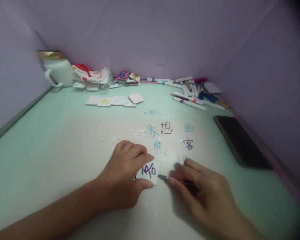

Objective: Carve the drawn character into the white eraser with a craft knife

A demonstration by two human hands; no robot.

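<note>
My left hand (125,175) is closed around a small white square tile (148,172) with dark purple marks on its face, pressing it against the pale green table (52,146). My right hand (202,190) pinches a thin knife-like tool (165,178) whose metal tip points left and meets the tile's right edge. White chips and crumbs (140,133) lie scattered just beyond the hands. Blue and purple characters (166,128) are written on the tabletop above them.
A row of white tiles (113,100) lies further back, with more tiles (127,78) by the wall. Several marker pens (190,95) lie at the back right. A dark flat slab (241,141) lies at right. A white jug (56,68) and a crumpled packet (90,75) stand back left.
</note>
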